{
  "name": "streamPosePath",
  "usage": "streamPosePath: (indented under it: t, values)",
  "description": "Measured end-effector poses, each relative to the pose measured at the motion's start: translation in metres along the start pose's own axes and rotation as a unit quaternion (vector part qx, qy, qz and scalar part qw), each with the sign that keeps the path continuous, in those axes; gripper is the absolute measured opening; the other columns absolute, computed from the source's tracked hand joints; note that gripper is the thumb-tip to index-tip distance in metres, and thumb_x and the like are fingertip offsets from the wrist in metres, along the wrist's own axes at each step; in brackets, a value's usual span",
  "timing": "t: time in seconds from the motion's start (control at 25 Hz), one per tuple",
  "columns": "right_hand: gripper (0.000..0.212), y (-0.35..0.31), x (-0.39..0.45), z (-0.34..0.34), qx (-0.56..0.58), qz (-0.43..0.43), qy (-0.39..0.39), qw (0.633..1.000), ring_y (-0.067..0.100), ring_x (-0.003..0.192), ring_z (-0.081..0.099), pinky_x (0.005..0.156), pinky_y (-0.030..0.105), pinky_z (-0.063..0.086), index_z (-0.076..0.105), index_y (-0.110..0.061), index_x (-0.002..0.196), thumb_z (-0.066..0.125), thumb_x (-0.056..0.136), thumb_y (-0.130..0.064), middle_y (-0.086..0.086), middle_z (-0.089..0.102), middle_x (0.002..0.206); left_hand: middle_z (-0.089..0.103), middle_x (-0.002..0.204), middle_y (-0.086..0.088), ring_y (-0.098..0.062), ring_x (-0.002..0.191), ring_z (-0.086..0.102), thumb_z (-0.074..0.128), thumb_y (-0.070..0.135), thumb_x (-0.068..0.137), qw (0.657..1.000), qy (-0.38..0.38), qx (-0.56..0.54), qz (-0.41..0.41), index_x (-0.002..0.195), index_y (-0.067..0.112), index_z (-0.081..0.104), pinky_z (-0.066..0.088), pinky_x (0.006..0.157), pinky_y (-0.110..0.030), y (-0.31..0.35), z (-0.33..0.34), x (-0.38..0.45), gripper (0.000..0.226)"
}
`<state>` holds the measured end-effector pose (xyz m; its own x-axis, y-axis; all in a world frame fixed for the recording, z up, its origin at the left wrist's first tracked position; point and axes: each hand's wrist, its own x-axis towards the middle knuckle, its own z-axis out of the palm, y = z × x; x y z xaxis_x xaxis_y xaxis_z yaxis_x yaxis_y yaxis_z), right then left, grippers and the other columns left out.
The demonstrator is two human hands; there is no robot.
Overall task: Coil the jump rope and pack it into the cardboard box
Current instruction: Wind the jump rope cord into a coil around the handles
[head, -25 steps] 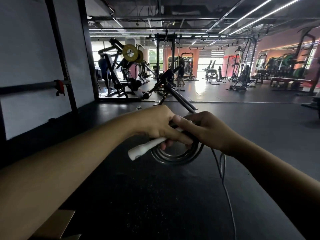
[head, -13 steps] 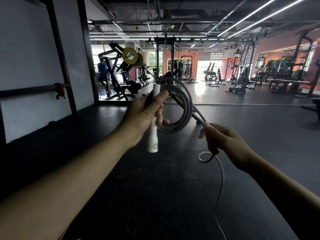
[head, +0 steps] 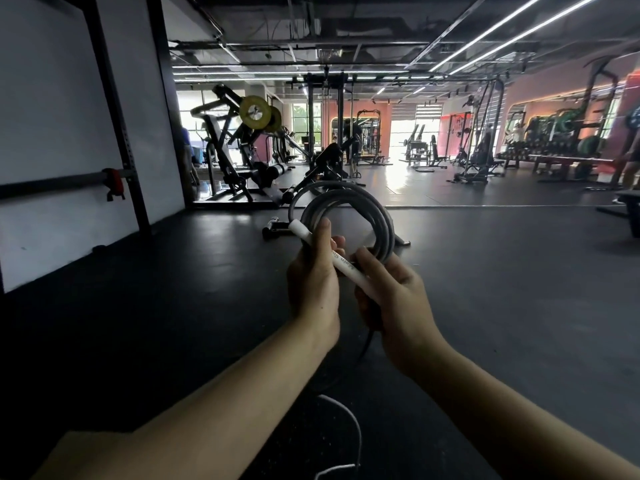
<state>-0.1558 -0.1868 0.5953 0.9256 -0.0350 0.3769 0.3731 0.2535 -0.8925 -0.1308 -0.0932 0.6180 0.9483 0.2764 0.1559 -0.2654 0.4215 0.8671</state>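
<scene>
A grey jump rope [head: 349, 216], wound into several round loops, is held up in front of the chest above a dark rubber gym floor [head: 173, 289]. The left hand [head: 313, 278] is clenched around the white cylindrical plastic handle [head: 332, 259] and the gathered loops, thumb pressed along the handle. The right hand [head: 398, 299] is closed on the handle's lower end and on the rope strand beneath it. A loose tail of pale rope [head: 346, 420] hangs down between the forearms to the floor. A tan cardboard edge [head: 90, 441] is seen at the lower left. Weight machines [head: 242, 147] stand far behind.
</scene>
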Motion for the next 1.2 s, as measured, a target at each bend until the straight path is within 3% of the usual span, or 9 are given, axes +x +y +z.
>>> streamPosePath:
  t: [0.24,0.36,0.44,0.56,0.64,0.84,0.96,1.04,1.2]
  values:
    - [0.023,-0.032,0.022,-0.025,-0.173,0.045,-0.05,0.983,0.011,0.039,0.041,0.037,0.02,0.028,0.072,-0.014,0.083,0.061,0.1,-0.024,0.003,0.054,0.053,0.076,0.085,0.0,-0.02,0.082,0.068,0.075,0.027,0.086,0.975,-0.209,0.065,-0.045,0.092,0.016,0.071,0.05,0.077,-0.037,0.029,-0.046,0.03,0.014]
    - [0.02,-0.054,0.032,-0.035,-0.306,0.036,-0.123,0.943,0.009,0.04,0.048,0.037,0.019,0.033,0.071,-0.013,0.08,0.065,0.098,-0.021,0.001,0.058,0.054,0.075,0.115,-0.006,-0.025,0.102,0.071,0.083,0.03,0.074,0.961,-0.242,0.134,0.026,0.117,0.022,0.066,0.053,0.096,-0.049,0.061,-0.062,0.05,0.048]
    - [0.017,-0.063,0.036,-0.034,-0.438,0.01,-0.176,0.882,0.006,0.044,0.054,0.042,0.018,0.041,0.073,-0.014,0.082,0.068,0.096,-0.023,0.001,0.064,0.06,0.07,0.129,0.004,-0.018,0.121,0.065,0.087,0.046,0.066,0.875,-0.305,0.342,0.155,0.134,0.035,0.055,0.05,0.105,-0.046,0.084,-0.059,0.05,0.077]
    - [0.018,-0.069,0.041,-0.025,-0.545,-0.018,-0.224,0.808,0.003,0.046,0.056,0.049,0.019,0.045,0.072,-0.012,0.08,0.068,0.094,-0.025,-0.001,0.065,0.061,0.058,0.142,0.014,-0.009,0.131,0.052,0.088,0.057,0.062,0.676,-0.398,0.57,0.244,0.149,0.045,0.035,0.041,0.108,-0.035,0.098,-0.034,0.023,0.102]
    - [0.019,-0.072,0.042,-0.02,-0.566,-0.037,-0.224,0.792,0.0,0.045,0.053,0.051,0.02,0.043,0.067,-0.015,0.074,0.068,0.091,-0.023,-0.004,0.061,0.059,0.058,0.144,0.01,-0.009,0.125,0.056,0.091,0.053,0.06,0.624,-0.417,0.61,0.256,0.152,0.043,0.031,0.043,0.101,-0.028,0.086,-0.02,0.007,0.11]
    - [0.018,-0.072,0.031,-0.023,-0.568,-0.039,-0.243,0.786,-0.006,0.048,0.056,0.049,0.011,0.04,0.066,-0.035,0.075,0.073,0.089,-0.027,-0.014,0.063,0.057,0.07,0.127,0.01,-0.014,0.113,0.066,0.095,0.05,0.053,0.669,-0.385,0.613,0.168,0.141,0.038,0.048,0.055,0.098,-0.038,0.055,-0.018,0.012,0.1]
    - [0.007,-0.069,0.025,-0.026,-0.467,0.001,-0.225,0.855,0.003,0.043,0.048,0.042,0.017,0.036,0.073,-0.029,0.086,0.072,0.092,-0.034,-0.011,0.059,0.052,0.075,0.105,0.014,-0.006,0.099,0.068,0.096,0.042,0.057,0.697,-0.378,0.589,0.157,0.115,0.032,0.065,0.056,0.092,-0.039,0.053,-0.021,0.017,0.067]
    - [0.032,-0.072,0.021,-0.029,-0.335,0.054,-0.208,0.917,0.008,0.042,0.039,0.04,0.022,0.029,0.073,-0.015,0.092,0.063,0.097,-0.045,-0.007,0.051,0.053,0.077,0.102,0.013,-0.004,0.097,0.07,0.095,0.036,0.062,0.724,-0.385,0.548,0.162,0.109,0.03,0.07,0.057,0.092,-0.037,0.056,-0.023,0.019,0.053]
    - [0.053,-0.077,0.018,-0.038,-0.305,0.04,-0.146,0.94,0.012,0.041,0.031,0.042,0.02,0.026,0.074,-0.019,0.079,0.048,0.096,-0.061,0.005,0.042,0.055,0.077,0.112,0.013,0.003,0.103,0.07,0.093,0.03,0.069,0.75,-0.403,0.508,0.13,0.118,0.027,0.071,0.053,0.092,-0.013,0.064,-0.03,0.023,0.054]
